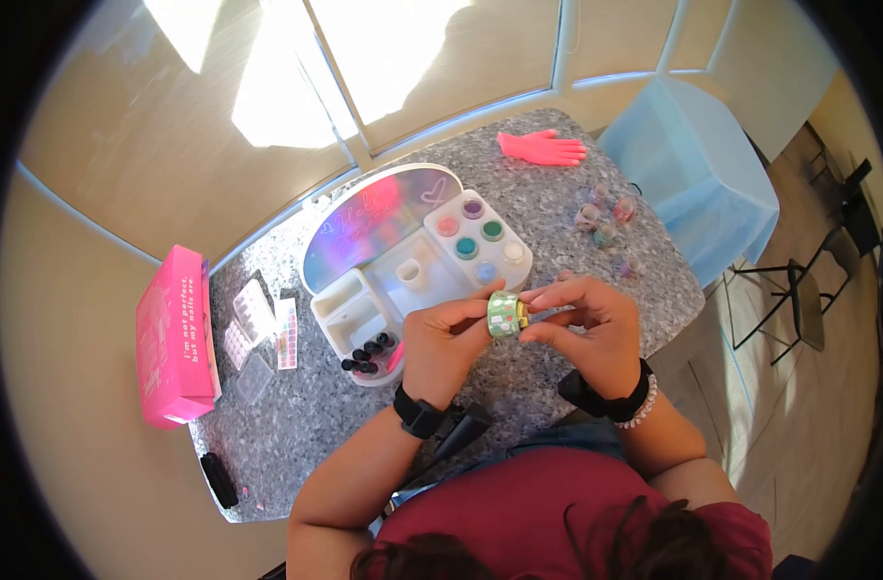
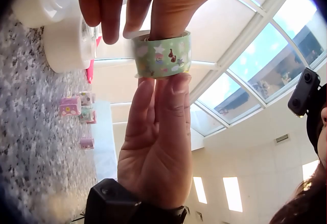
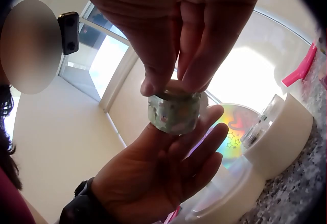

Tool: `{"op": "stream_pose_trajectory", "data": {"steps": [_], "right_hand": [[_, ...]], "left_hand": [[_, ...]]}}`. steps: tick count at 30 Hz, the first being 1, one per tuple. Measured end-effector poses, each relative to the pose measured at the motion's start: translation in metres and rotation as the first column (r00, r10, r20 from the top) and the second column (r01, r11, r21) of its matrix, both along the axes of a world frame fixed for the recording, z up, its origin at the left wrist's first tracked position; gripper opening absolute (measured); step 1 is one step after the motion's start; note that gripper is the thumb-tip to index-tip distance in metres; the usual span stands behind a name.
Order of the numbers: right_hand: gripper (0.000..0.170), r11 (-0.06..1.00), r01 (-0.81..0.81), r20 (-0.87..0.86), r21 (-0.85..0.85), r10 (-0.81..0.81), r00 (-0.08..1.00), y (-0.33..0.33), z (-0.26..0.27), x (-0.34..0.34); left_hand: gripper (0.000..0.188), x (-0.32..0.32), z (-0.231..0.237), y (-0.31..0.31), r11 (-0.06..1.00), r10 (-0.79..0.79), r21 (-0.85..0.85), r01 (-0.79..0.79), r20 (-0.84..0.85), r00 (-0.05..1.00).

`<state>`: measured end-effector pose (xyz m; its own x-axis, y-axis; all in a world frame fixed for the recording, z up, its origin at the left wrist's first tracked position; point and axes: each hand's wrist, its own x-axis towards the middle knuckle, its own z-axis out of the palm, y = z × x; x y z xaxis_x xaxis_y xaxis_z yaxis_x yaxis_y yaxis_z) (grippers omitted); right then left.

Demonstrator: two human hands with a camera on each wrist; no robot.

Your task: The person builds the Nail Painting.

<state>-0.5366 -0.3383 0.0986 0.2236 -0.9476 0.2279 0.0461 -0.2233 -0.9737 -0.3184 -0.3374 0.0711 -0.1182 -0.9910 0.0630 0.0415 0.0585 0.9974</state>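
A small green patterned roll (image 1: 504,315), printed with little pictures, is held up between the two hands. My left hand (image 1: 441,348) grips it from one side; in the left wrist view a left finger or thumb goes into the roll's opening (image 2: 163,58). My right hand (image 1: 596,329) pinches at its other end, where a bit of yellow shows in the head view. From the right wrist view, the right fingertips (image 3: 176,88) meet the rim of the roll (image 3: 173,114), with the left hand (image 3: 158,178) beneath.
On the speckled table stands an open white case (image 1: 403,271) with colored pots and black-capped bottles (image 1: 366,356). A pink box (image 1: 176,338) and clear trays (image 1: 253,314) lie left. Small rolls (image 1: 604,217) and a pink hand-shaped item (image 1: 543,148) lie toward the far right.
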Motion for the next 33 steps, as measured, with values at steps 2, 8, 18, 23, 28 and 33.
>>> {"op": "stream_pose_trajectory", "data": {"steps": [2, 8, 18, 23, 28, 33], "right_hand": [[0.030, 1.000, -0.013, 0.045, 0.016, 0.012, 0.999, -0.001, -0.003, 0.000], [0.029, 0.999, 0.040, -0.029, 0.005, -0.040, 0.999, -0.011, 0.000, -0.014], [0.039, 0.926, 0.284, -0.837, -0.248, -0.353, 0.419, -0.071, -0.017, -0.124], [0.039, 0.924, 0.260, -0.792, -0.280, -0.376, 0.482, -0.081, -0.022, -0.122], [0.034, 0.860, 0.077, -0.711, -0.505, -0.465, 0.528, -0.117, -0.016, -0.090], [0.027, 0.935, -0.007, -0.901, -0.354, -0.339, 0.269, -0.142, -0.016, -0.074]], "left_hand": [[0.020, 0.000, 0.003, 0.000, 0.999, 0.035, 0.002, -0.035, -0.042, 0.998], [0.023, 0.005, 0.002, -0.002, 0.991, 0.030, -0.133, -0.019, 0.082, 0.996], [0.020, 0.006, 0.002, 0.003, 0.996, 0.082, -0.018, -0.082, -0.012, 0.997], [0.021, 0.008, 0.002, 0.006, 0.995, 0.078, 0.063, -0.080, 0.032, 0.996], [0.019, 0.010, -0.002, 0.012, 0.993, 0.097, 0.068, -0.095, -0.028, 0.995], [0.018, 0.017, -0.013, 0.016, 0.989, 0.106, 0.112, -0.098, -0.071, 0.992]]}}
